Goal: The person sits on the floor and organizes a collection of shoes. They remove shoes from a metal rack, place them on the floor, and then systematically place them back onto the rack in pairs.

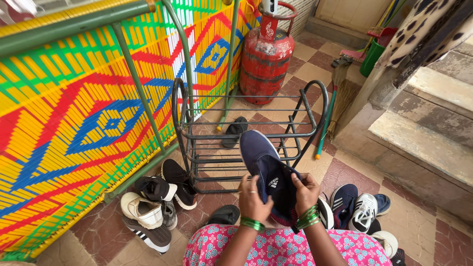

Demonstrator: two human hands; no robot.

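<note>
I hold a dark blue sports shoe (261,160) with both hands, its toe pointing up and away from me. My left hand (252,199) grips the left side of its opening, and my right hand (305,192) grips the right side. Green bangles sit on both wrists. The shoe hangs just in front of a dark metal shoe rack (207,133) whose tiers are bare. A pink patterned garment (276,249) covers my lap below the hands.
Several shoes lie on the tiled floor at left (148,209) and at right (362,209). A black sandal (234,130) lies behind the rack. A red gas cylinder (266,56) stands at the back. A woven multicoloured cot (74,118) leans at left. Broom (335,93) and stone steps (423,133) at right.
</note>
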